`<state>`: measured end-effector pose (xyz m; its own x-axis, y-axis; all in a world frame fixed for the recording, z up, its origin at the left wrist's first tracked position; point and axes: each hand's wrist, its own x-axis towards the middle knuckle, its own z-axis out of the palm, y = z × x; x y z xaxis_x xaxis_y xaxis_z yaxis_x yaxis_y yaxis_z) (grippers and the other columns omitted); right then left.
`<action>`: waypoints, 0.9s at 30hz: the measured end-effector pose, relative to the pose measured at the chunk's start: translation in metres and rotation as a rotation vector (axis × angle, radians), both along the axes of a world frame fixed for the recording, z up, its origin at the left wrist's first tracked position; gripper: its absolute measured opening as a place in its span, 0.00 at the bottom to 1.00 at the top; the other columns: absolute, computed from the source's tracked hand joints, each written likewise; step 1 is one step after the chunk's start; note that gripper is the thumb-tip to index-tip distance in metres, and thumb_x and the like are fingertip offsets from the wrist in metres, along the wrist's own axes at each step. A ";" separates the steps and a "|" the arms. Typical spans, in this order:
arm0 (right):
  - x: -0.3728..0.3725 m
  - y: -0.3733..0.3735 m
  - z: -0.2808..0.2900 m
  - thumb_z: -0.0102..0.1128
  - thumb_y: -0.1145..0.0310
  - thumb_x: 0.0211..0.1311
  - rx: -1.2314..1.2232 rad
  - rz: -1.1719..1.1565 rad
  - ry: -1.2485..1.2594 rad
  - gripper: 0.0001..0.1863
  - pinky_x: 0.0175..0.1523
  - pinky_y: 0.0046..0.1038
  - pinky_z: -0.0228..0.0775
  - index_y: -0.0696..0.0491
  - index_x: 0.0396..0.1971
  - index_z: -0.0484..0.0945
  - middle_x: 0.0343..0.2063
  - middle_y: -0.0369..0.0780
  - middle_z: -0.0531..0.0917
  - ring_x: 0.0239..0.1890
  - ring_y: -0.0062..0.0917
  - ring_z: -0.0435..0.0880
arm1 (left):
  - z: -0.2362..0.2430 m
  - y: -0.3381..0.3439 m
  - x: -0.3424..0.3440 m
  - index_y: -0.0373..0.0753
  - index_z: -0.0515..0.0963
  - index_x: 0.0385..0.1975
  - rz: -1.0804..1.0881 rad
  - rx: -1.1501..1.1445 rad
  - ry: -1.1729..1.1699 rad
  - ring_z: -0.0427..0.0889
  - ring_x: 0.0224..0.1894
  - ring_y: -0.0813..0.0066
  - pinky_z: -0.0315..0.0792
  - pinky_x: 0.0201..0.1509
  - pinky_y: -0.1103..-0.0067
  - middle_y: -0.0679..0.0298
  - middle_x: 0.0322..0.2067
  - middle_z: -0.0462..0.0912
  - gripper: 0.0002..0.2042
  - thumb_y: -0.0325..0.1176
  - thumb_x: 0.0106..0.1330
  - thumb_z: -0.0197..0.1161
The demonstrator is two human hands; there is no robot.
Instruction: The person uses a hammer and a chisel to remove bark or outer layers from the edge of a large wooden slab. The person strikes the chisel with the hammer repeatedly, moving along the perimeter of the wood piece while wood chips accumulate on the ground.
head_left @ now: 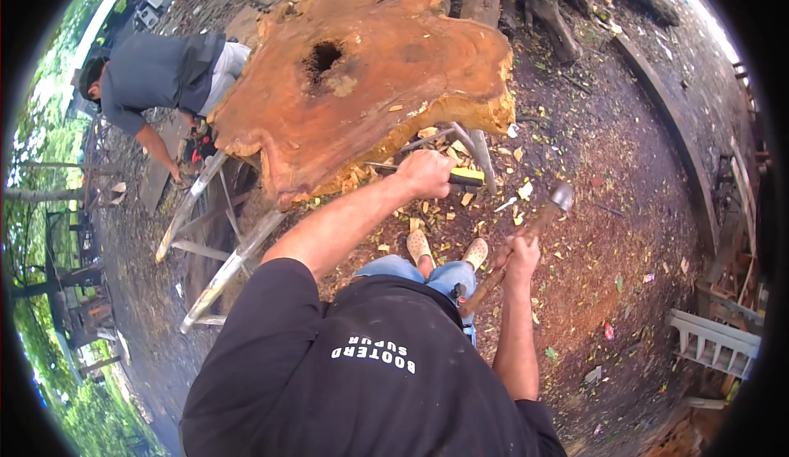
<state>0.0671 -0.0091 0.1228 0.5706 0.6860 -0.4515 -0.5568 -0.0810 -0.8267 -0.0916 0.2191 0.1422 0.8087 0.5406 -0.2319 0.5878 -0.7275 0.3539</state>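
My left hand is closed around a chisel with a yellow and black handle. The chisel's blade points left, to the rough lower edge of a large reddish-brown wood slab; whether its tip touches the wood I cannot tell. My right hand grips the wooden handle of a hammer. Its metal head is raised to the right of the chisel, apart from it. A dark hole opens in the slab's top, and its near edge looks pale and freshly chipped.
Wooden trestle legs stand under the slab. Wood chips litter the ground around my shoes. At the left another person bends over a red and black tool. A long beam and a white slatted piece lie right.
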 end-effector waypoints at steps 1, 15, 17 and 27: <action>-0.007 0.002 0.001 0.52 0.77 0.55 -0.004 -0.006 -0.001 0.10 0.12 0.23 0.67 0.57 0.38 0.65 0.15 0.36 0.72 0.08 0.20 0.70 | 0.000 -0.001 0.002 0.38 0.77 0.30 -0.006 -0.004 -0.001 0.85 0.34 0.50 0.79 0.42 0.59 0.52 0.29 0.84 0.10 0.34 0.49 0.60; -0.021 0.020 -0.003 0.49 0.76 0.56 -0.043 -0.015 -0.123 0.06 0.12 0.23 0.66 0.54 0.34 0.67 0.15 0.34 0.72 0.09 0.19 0.70 | 0.000 0.000 0.003 0.39 0.77 0.28 0.061 -0.018 -0.017 0.85 0.34 0.50 0.78 0.42 0.59 0.51 0.27 0.84 0.08 0.34 0.49 0.60; -0.043 0.020 0.004 0.51 0.76 0.56 -0.263 0.556 -0.215 0.07 0.12 0.24 0.65 0.55 0.35 0.67 0.15 0.34 0.72 0.09 0.19 0.70 | 0.013 -0.001 0.005 0.39 0.78 0.29 0.094 -0.073 0.112 0.85 0.34 0.51 0.79 0.43 0.59 0.50 0.28 0.84 0.09 0.33 0.48 0.61; -0.023 0.028 0.022 0.49 0.77 0.56 -0.045 -0.137 -0.009 0.07 0.12 0.22 0.67 0.54 0.34 0.64 0.14 0.34 0.69 0.09 0.19 0.68 | 0.001 0.003 -0.003 0.39 0.78 0.28 0.131 -0.011 -0.036 0.85 0.33 0.50 0.78 0.42 0.59 0.50 0.26 0.84 0.08 0.34 0.49 0.60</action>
<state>0.0436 0.0192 0.1443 0.6618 0.5805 -0.4743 -0.5578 -0.0415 -0.8290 -0.0944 0.2222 0.1431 0.7393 0.6395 -0.2109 0.6643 -0.6414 0.3838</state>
